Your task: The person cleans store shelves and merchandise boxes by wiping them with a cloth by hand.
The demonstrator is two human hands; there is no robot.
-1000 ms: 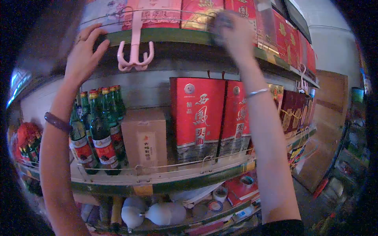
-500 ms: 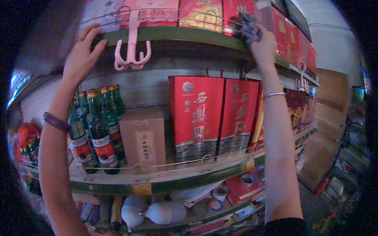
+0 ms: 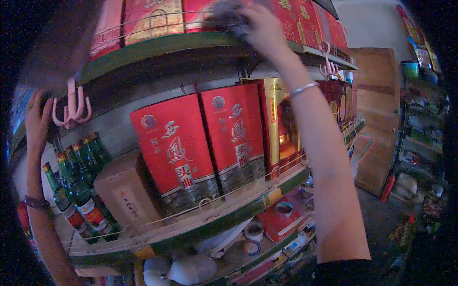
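My right hand (image 3: 267, 35) is closed on a grey rag (image 3: 230, 20), blurred by motion. It holds the rag at the front wire rail of the top shelf (image 3: 167, 45), in front of red gift boxes (image 3: 155, 21). At the far left my left hand (image 3: 37, 119) reaches up to that shelf's edge with its fingers stretched out and nothing visible in them. Just right of it, a pink multi-prong hook (image 3: 71, 107) hangs from the shelf.
Below stand green glass bottles (image 3: 86, 190), a brown cardboard box (image 3: 126, 190) and tall red boxes (image 3: 174, 148) behind a low wire rail. Light bulbs (image 3: 191, 268) lie underneath. A second pink hook (image 3: 328, 64) hangs at right, before a wooden door (image 3: 374, 114).
The view has turned right, so the shelves sit further left in the picture. Relative to the shelf upright, the rag in my right hand has shifted slightly left.
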